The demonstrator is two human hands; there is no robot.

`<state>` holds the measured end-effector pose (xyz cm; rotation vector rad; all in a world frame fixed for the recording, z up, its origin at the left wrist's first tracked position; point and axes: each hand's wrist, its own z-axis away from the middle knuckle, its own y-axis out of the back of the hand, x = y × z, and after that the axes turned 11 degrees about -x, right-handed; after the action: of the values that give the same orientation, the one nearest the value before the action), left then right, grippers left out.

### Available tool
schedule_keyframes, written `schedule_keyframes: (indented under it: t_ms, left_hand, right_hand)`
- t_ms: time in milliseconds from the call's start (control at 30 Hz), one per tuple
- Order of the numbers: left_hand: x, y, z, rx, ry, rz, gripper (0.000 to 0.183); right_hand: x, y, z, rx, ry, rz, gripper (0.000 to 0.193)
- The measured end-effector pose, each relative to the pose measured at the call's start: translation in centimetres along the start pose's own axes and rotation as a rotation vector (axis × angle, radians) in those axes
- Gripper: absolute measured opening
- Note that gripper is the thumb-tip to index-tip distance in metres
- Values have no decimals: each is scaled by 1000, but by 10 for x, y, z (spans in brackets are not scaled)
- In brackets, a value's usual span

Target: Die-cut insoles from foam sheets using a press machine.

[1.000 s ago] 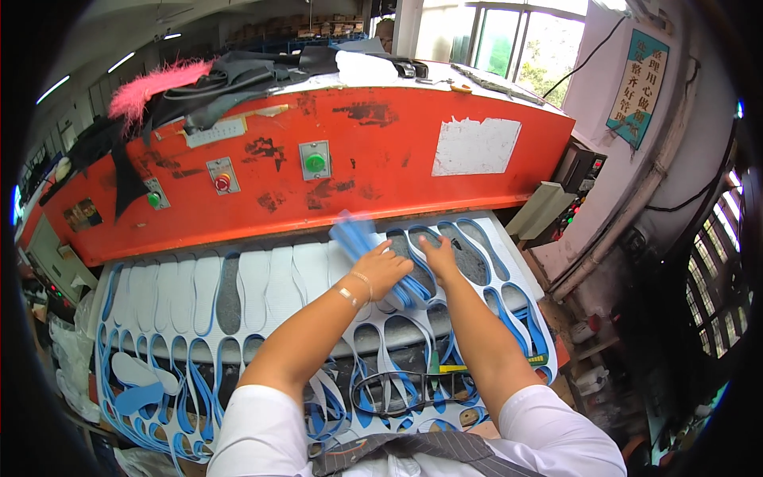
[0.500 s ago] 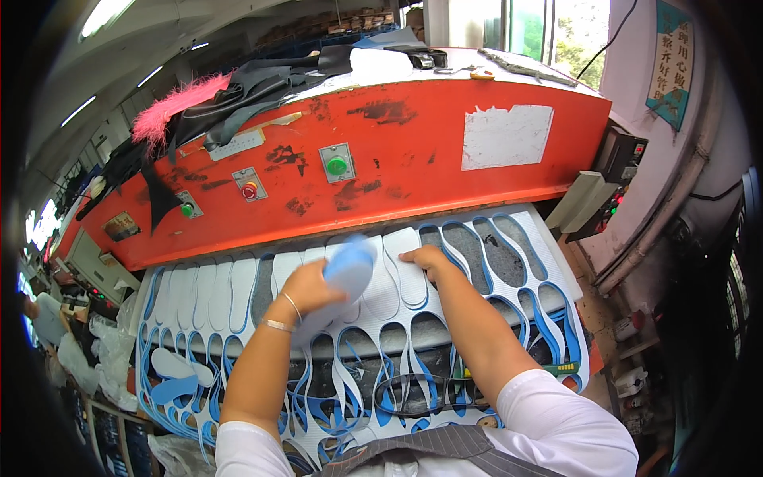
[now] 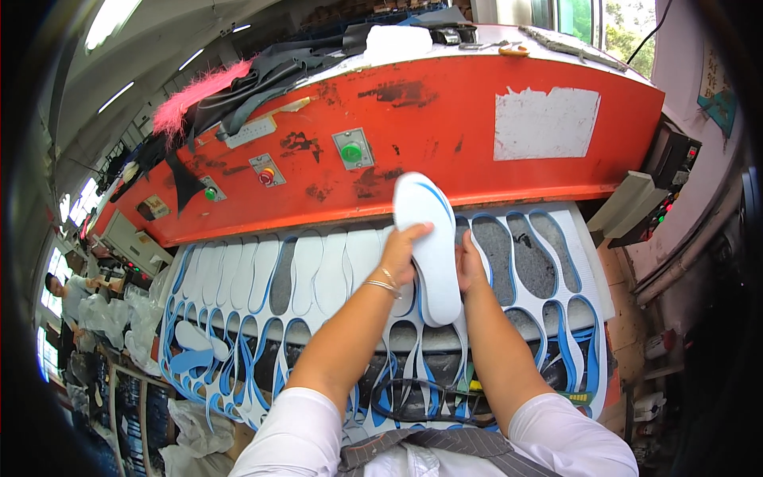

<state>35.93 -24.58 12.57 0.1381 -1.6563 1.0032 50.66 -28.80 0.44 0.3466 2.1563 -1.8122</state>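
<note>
A small stack of white, blue-edged foam soles [image 3: 429, 262] is held up over the sheet, toe end pointing away from me. My left hand [image 3: 404, 256] grips its left side, thumb laid across the top sole. At the right edge my right hand [image 3: 470, 266] is pressed with bent fingers, partly hidden by the stack. Below lies a white and blue foam sheet [image 3: 517, 304] with sole-shaped openings. Cut soles [image 3: 306, 270] still sit in its upper row left of my hands, while openings on the right show grey board.
A red machine [image 3: 445, 175] with green and red push buttons stands behind the sheet. Loose soles [image 3: 193, 337] lie at the left on foam offcuts. Dark fabric and pink fluff [image 3: 199, 95] hang over the machine's top. A control box [image 3: 660, 183] is at the right.
My left hand has moved right with its soles, which now stand upright. My right hand has left the sheet's upper row and come to the stack's edge. The view has shifted.
</note>
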Motion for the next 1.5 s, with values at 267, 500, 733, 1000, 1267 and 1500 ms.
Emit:
schedule_keyframes:
  t_ms: [267, 500, 733, 1000, 1267, 1500]
  left_hand:
    - [134, 28, 103, -41, -152, -1224, 113]
    - [108, 94, 111, -462, 459, -1829, 67]
    - [88, 90, 63, -1160, -122, -2280, 48]
    - [132, 126, 112, -979, -460, -2074, 42]
    - [187, 145, 175, -274, -347, -648, 80]
    - [138, 175, 108, -187, 57, 198, 43]
  right_hand:
    - [36, -57, -4, 651, 149, 1941, 82]
    - [50, -76, -20, 494, -358, 977, 87]
    - [79, -97, -32, 356, -212, 598, 75]
    - [87, -93, -77, 816, 256, 1568, 68]
    - [107, -102, -106, 697, -268, 974, 59]
    - [131, -115, -115, 702, -364, 1184, 33]
